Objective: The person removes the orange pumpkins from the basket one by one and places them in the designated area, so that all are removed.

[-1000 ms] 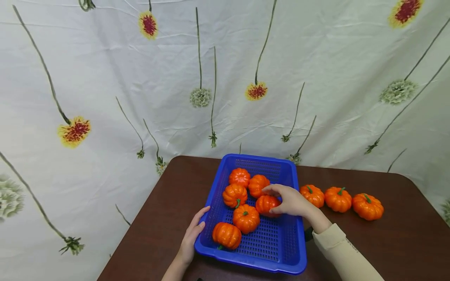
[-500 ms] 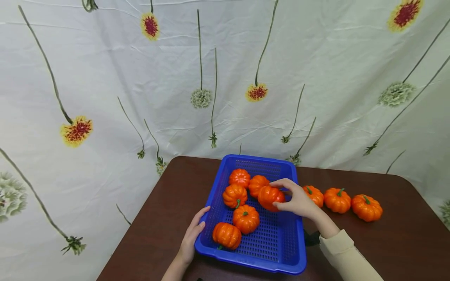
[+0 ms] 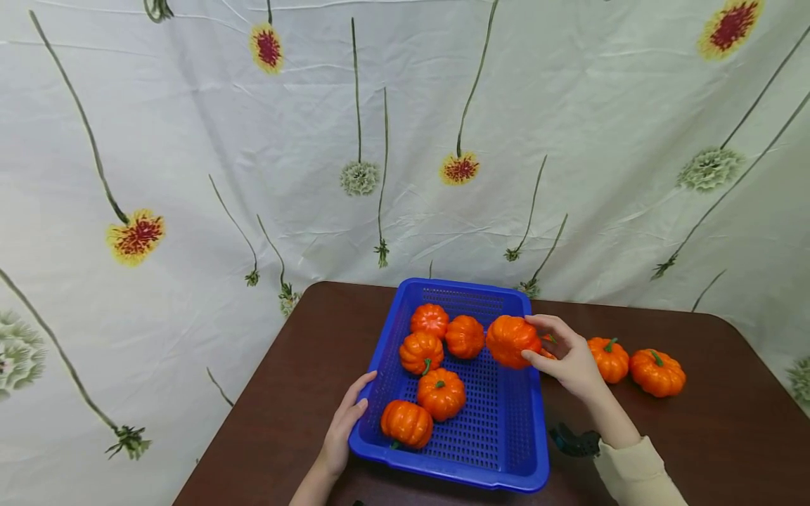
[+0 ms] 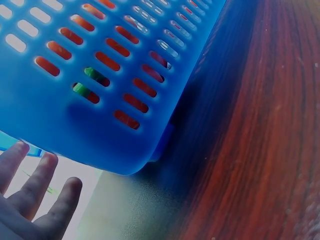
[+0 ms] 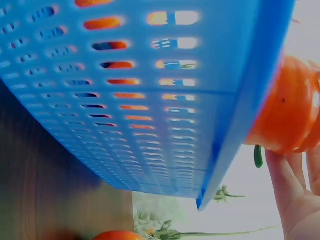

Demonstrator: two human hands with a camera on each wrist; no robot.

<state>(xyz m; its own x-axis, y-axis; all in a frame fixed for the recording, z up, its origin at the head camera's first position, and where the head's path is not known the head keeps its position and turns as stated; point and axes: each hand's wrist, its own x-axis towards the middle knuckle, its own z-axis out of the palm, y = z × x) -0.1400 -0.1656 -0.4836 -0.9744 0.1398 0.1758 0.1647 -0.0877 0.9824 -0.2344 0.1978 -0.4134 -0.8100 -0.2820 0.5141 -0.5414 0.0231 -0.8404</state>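
Observation:
My right hand (image 3: 569, 355) holds a small orange pumpkin (image 3: 511, 341) between thumb and fingers, raised over the right side of a blue plastic basket (image 3: 474, 481). In the right wrist view the pumpkin (image 5: 290, 110) shows a short green stem pointing down beside the fingers, past the basket's rim. My left hand (image 3: 340, 429) rests at the basket's left edge. Its fingers (image 4: 37, 180) look fairly straight in the left wrist view, fingertips right at the rim. Several more pumpkins (image 3: 441, 395) lie inside the basket, mostly toward its left side.
Right of the basket a row of pumpkins (image 3: 658, 372) sits on the dark brown table (image 3: 272, 393); my right hand partly hides the nearest one. A black strap-like device (image 3: 574, 441) shows by my right wrist. Behind the table hangs a white flowered cloth (image 3: 304, 126).
My right hand has lifted the pumpkin from among the others in the basket and carried it right, toward the right rim. The left hand stays at the left edge.

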